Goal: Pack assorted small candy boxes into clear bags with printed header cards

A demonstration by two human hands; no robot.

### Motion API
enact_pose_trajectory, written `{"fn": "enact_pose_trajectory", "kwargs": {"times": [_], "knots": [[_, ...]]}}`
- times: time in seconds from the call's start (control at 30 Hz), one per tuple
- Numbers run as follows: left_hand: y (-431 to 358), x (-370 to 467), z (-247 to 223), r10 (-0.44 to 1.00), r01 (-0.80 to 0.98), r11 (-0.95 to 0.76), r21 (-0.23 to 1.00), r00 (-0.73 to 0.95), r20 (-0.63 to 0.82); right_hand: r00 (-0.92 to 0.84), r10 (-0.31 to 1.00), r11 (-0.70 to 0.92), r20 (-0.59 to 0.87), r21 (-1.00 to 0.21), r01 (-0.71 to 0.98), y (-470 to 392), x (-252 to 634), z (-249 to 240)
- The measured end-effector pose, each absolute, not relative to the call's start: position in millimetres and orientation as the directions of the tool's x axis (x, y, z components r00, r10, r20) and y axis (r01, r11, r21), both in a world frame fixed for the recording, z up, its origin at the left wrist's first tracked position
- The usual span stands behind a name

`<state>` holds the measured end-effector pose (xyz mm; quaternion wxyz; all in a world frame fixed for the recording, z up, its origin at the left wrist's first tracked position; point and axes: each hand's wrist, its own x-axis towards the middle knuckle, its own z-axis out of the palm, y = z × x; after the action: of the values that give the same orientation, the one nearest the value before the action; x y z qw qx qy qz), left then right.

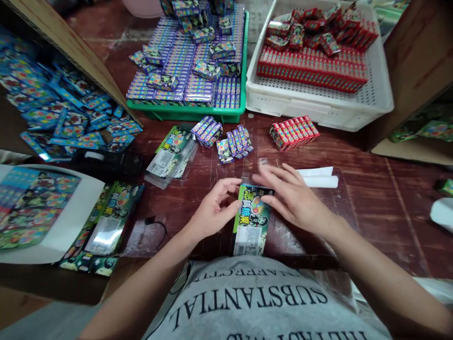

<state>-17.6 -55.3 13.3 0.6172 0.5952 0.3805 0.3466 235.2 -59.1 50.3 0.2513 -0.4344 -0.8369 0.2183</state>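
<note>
A green and black printed package [252, 219] lies near the table's front edge, close to my body. At its upper left edge is my left hand [217, 208], fingers curved and thumb against the package's side. My right hand [292, 196] is over the upper right corner, its fingers spread and slightly blurred, the thumb near the printed face. Just beyond the hands sit small purple boxes in two groups, one [235, 144] nearer and one [207, 131] farther left. A row of red boxes [294, 132] stands to the right of them.
Behind are a green tray [155, 112] of purple boxes and a white crate [314, 111] with red boxes. Flat printed packs [171, 153] lie left of centre. Blue packs [74, 113] fill a carton at far left. White strips [318, 178] lie right of my hand.
</note>
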Motion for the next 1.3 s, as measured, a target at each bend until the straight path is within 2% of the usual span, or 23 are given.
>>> {"fn": "enact_pose_trajectory", "kwargs": {"times": [0.03, 0.1, 0.2, 0.27, 0.33, 0.5, 0.6, 0.8, 1.1, 1.2, 1.3], "knots": [[-55, -21, 11, 0.883, 0.039, 0.045, 0.998, 0.465, -0.058, -0.407, 0.872, 0.484, 0.273, -0.615, 0.623, -67, 234, 44], [-56, -27, 8, 0.889, 0.051, 0.055, 0.997, 0.453, -0.072, -0.179, 0.939, 0.344, 0.295, -0.754, 0.56, -83, 228, 27], [-54, -33, 7, 0.893, 0.058, 0.07, 0.996, 0.441, -0.088, -0.001, 0.981, 0.182, 0.193, -0.923, 0.338, -102, 213, 6], [-51, -35, 10, 0.896, 0.074, 0.064, 0.995, 0.436, -0.09, 0.003, 0.986, 0.161, 0.167, -0.955, 0.25, -106, 204, 0], [-48, -35, 15, 0.899, 0.085, 0.053, 0.995, 0.43, -0.084, -0.015, 0.983, 0.183, 0.185, -0.956, 0.23, -104, 201, 1], [-48, -31, 20, 0.921, 0.041, 0.04, 0.998, 0.385, -0.053, -0.207, 0.952, 0.288, 0.225, -0.885, 0.365, -87, 211, 13], [-50, -30, 18, 0.946, -0.005, 0.048, 0.999, 0.321, -0.044, -0.219, 0.943, 0.317, 0.25, -0.874, 0.368, -81, 215, 15], [-50, -31, 25, 0.922, 0.068, 0.051, 0.996, 0.38, -0.073, -0.241, 0.96, 0.189, 0.145, -0.967, 0.171, -86, 208, 23], [-36, -20, 43, 0.908, 0.201, 0.163, 0.966, 0.352, -0.227, 0.015, 0.999, -0.043, -0.042, -0.994, 0.102, -73, 189, 38], [-32, -25, 45, 0.89, 0.19, 0.174, 0.966, 0.389, -0.237, 0.017, 0.997, -0.075, -0.074, -0.993, 0.089, -72, 191, 40], [-35, -31, 39, 0.867, 0.146, 0.159, 0.977, 0.452, -0.208, -0.062, 0.996, -0.061, -0.069, -0.991, 0.122, -79, 201, 41]]}}
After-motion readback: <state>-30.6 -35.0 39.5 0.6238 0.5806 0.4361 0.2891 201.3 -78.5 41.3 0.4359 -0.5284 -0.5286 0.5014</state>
